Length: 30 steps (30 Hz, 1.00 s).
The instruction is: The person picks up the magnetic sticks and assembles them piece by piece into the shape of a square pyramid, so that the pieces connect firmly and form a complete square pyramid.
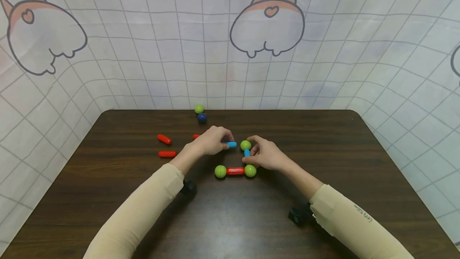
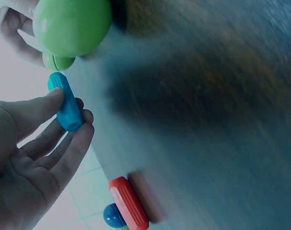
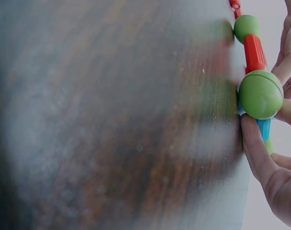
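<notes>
My left hand (image 1: 213, 140) pinches a blue rod (image 1: 231, 144) between thumb and fingers; the left wrist view shows the rod (image 2: 68, 108) with both ends uncovered. To its right, my right hand (image 1: 267, 154) holds a short blue rod (image 1: 246, 153), its fingers also around the green ball (image 1: 246, 145) at the far end. That rod reaches toward another green ball (image 1: 250, 170), joined by a red rod (image 1: 235, 171) to a left green ball (image 1: 220, 171). In the right wrist view a fingertip touches the near green ball (image 3: 261, 95).
Left of my hands lie loose red rods (image 1: 164, 139) (image 1: 167, 154), and another red rod (image 1: 196, 136) shows partly behind my left hand. Near the table's back edge sit a green ball (image 1: 199, 109) and a dark blue ball (image 1: 202, 118). A patterned cloth (image 1: 230, 51) hangs behind the table.
</notes>
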Each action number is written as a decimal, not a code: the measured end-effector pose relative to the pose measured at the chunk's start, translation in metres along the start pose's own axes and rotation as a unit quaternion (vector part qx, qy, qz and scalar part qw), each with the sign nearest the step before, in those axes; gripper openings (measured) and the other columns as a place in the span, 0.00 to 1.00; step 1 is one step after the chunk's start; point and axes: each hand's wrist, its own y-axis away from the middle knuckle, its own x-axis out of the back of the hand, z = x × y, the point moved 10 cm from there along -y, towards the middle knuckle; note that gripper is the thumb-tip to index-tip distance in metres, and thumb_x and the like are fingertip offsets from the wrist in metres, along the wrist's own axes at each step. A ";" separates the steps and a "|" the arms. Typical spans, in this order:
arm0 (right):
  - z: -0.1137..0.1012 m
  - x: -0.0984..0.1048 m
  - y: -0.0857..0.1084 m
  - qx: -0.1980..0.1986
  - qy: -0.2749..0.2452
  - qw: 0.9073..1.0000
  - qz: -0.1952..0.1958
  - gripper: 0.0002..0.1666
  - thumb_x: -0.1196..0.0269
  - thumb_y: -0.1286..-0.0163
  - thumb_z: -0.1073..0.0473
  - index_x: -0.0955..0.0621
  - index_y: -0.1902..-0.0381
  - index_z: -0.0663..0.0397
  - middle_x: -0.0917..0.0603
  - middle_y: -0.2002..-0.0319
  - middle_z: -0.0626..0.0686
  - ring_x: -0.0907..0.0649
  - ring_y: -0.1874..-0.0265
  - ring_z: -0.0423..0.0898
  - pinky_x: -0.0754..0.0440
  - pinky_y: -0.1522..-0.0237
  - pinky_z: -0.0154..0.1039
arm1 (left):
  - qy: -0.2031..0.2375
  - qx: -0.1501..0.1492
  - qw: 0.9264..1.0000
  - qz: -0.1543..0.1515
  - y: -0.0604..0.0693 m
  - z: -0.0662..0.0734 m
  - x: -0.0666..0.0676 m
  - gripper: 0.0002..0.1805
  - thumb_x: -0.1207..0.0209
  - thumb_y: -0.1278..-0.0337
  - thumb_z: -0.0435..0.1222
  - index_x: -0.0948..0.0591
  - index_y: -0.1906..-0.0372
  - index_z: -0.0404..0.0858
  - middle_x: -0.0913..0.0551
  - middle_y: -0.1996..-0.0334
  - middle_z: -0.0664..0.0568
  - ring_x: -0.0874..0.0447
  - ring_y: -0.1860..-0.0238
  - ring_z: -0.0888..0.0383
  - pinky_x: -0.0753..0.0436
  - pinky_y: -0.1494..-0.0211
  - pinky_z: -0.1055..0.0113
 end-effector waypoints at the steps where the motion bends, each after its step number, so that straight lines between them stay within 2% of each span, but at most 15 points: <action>1: 0.000 0.000 0.000 0.000 0.000 1.000 0.000 0.43 0.26 0.34 0.55 0.33 0.28 0.62 0.17 0.64 0.54 0.16 0.73 0.46 0.18 0.67 0.41 | -0.002 -0.001 1.000 -0.002 -0.001 0.000 -0.002 0.08 0.35 0.32 0.32 0.14 0.51 0.37 0.14 0.53 0.50 0.18 0.52 0.54 0.19 0.44 0.58; 14: 0.001 -0.001 -0.001 -0.002 0.006 1.000 0.003 0.43 0.26 0.34 0.54 0.32 0.28 0.61 0.17 0.64 0.53 0.16 0.74 0.46 0.18 0.67 0.40 | -0.002 0.004 1.000 -0.017 -0.008 0.004 -0.013 0.09 0.35 0.31 0.31 0.15 0.50 0.36 0.15 0.51 0.48 0.18 0.46 0.50 0.20 0.39 0.54; 20: 0.001 -0.001 0.001 -0.006 0.004 1.000 0.001 0.43 0.26 0.34 0.55 0.33 0.28 0.63 0.17 0.63 0.54 0.15 0.73 0.46 0.17 0.66 0.40 | -0.001 0.001 1.000 -0.016 -0.010 0.005 -0.014 0.08 0.36 0.31 0.31 0.15 0.50 0.36 0.14 0.51 0.48 0.18 0.49 0.52 0.19 0.42 0.56; 30: 0.002 -0.001 0.001 -0.008 0.009 1.000 0.002 0.43 0.26 0.33 0.55 0.33 0.28 0.63 0.17 0.62 0.54 0.15 0.73 0.45 0.16 0.66 0.40 | 0.007 0.003 1.000 -0.011 -0.008 0.002 -0.013 0.11 0.35 0.32 0.31 0.16 0.47 0.37 0.15 0.48 0.46 0.18 0.44 0.49 0.21 0.39 0.54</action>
